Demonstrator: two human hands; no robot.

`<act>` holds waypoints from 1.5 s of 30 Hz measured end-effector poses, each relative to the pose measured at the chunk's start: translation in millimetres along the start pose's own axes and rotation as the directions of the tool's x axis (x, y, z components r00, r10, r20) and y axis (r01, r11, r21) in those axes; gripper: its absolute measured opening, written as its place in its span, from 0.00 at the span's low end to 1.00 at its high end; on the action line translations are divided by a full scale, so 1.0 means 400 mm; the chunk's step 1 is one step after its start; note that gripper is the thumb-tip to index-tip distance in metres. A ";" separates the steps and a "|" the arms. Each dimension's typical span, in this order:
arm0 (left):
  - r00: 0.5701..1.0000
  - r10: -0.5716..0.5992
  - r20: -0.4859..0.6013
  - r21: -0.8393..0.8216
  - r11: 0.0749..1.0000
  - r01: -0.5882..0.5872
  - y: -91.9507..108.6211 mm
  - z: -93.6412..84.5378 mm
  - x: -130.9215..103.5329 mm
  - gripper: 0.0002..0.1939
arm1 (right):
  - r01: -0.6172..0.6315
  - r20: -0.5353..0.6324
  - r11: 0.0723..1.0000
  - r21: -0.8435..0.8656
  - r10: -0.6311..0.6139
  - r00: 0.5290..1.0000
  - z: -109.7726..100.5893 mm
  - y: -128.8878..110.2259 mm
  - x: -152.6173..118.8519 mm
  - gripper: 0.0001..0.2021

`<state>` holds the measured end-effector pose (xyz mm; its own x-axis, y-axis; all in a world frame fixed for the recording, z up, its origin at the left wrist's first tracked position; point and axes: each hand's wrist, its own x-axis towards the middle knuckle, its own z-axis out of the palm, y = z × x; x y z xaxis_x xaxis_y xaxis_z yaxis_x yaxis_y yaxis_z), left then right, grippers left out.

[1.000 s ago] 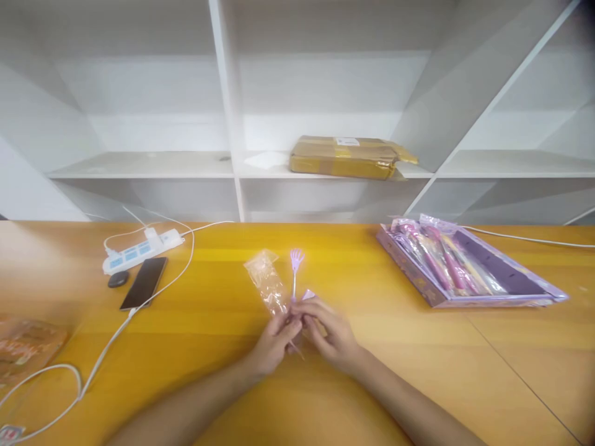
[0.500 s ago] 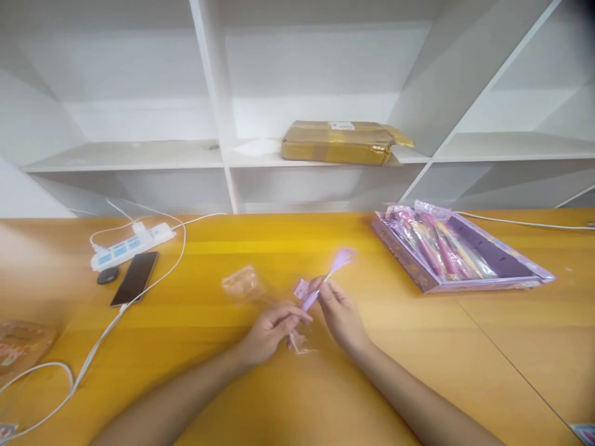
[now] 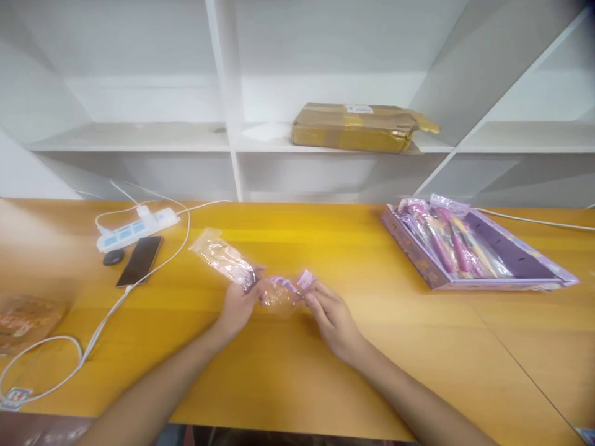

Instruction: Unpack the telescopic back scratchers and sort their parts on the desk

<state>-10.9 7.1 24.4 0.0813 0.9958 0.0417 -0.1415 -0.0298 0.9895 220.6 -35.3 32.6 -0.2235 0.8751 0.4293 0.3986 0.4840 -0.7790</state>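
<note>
My right hand is closed around a slim purple stick with a short metal shaft and a flared head that looks clawed. Its head points left, toward my other hand, and most of the handle is hidden in my fingers. A small lilac tag stands up beside the right fingertips. My left hand grips a clear plastic bag, which sticks out to the upper left. More clear film spans between both hands around the stick's head; whether it belongs to the same bag I cannot tell.
A purple display box holds several wrapped items at the right. On the left lie a power strip, a phone, a dark mouse-like object, white cable and an orange packet. A taped carton sits on the shelf.
The stick has turned from pointing up-right to pointing left. The left hand has moved left and up, now gripping the clear bag that lay blurred beyond it. The view has tilted slightly downward.
</note>
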 end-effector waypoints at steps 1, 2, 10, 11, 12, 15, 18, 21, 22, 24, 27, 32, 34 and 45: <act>1.000 0.003 -0.016 -0.002 1.000 -0.003 -0.005 0.001 0.000 0.22 | 0.023 0.001 0.998 -0.053 -0.023 1.000 0.003 0.004 -0.001 0.18; 0.999 0.002 -0.043 -0.012 1.000 -0.003 -0.009 0.000 0.000 0.21 | 0.045 0.006 0.994 -0.100 -0.045 0.999 0.003 0.008 -0.001 0.16; 0.990 -0.073 -0.122 -0.295 0.955 0.034 0.018 -0.012 0.008 0.17 | 0.094 0.016 0.955 -0.281 -0.093 0.996 -0.004 0.020 -0.005 0.07; 0.992 -0.078 -0.097 -0.326 0.944 0.043 0.027 -0.014 0.010 0.17 | 0.099 0.009 0.953 -0.286 -0.101 0.995 -0.004 0.018 -0.006 0.07; 0.994 -0.089 -0.065 -0.349 0.935 0.061 0.035 -0.016 0.012 0.17 | 0.100 0.000 0.952 -0.290 -0.105 0.994 -0.004 0.017 -0.007 0.06; 0.987 -0.159 0.036 -0.375 0.913 0.161 0.046 -0.022 0.014 0.20 | 0.086 -0.033 0.953 -0.292 -0.100 0.994 -0.008 0.011 -0.006 0.06; 0.974 -0.224 0.012 -0.410 0.888 0.210 0.041 -0.024 0.015 0.21 | 0.079 -0.051 0.957 -0.278 -0.097 0.994 -0.019 0.009 0.000 0.06; 0.973 -0.225 -0.050 -0.454 0.873 0.179 0.036 -0.025 0.020 0.19 | 0.089 -0.056 0.957 -0.276 -0.108 0.993 -0.032 0.013 0.004 0.06; 0.974 -0.221 -0.060 -0.464 0.870 0.168 0.037 -0.026 0.022 0.19 | 0.092 -0.057 0.955 -0.281 -0.112 0.992 -0.035 0.015 0.005 0.06; 0.973 -0.219 -0.067 -0.483 0.861 0.160 0.039 -0.027 0.026 0.20 | 0.095 -0.056 0.952 -0.291 -0.116 0.992 -0.039 0.018 0.005 0.05; 0.974 -0.223 -0.033 -0.511 0.842 0.175 0.044 -0.029 0.028 0.19 | 0.092 -0.048 0.950 -0.299 -0.111 0.993 -0.039 0.019 0.004 0.05; 0.970 -0.241 -0.003 -0.539 0.818 0.202 0.050 -0.033 0.029 0.17 | 0.103 -0.055 0.959 -0.264 -0.122 0.991 -0.036 0.015 0.004 0.06; 0.972 -0.236 0.002 -0.537 0.819 0.200 0.053 -0.035 0.028 0.17 | 0.101 -0.053 0.964 -0.246 -0.117 0.992 -0.034 0.014 0.003 0.06; 0.966 -0.247 0.079 -0.522 0.815 0.251 0.035 -0.025 0.009 0.15 | 0.071 -0.030 0.986 -0.153 -0.077 0.997 -0.033 0.007 0.008 0.06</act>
<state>-22.3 11.3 36.9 0.1909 0.9624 -0.1930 -0.6100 0.2704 0.7448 232.7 -31.2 37.6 -0.2267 0.8350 0.5013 0.5129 0.5399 -0.6674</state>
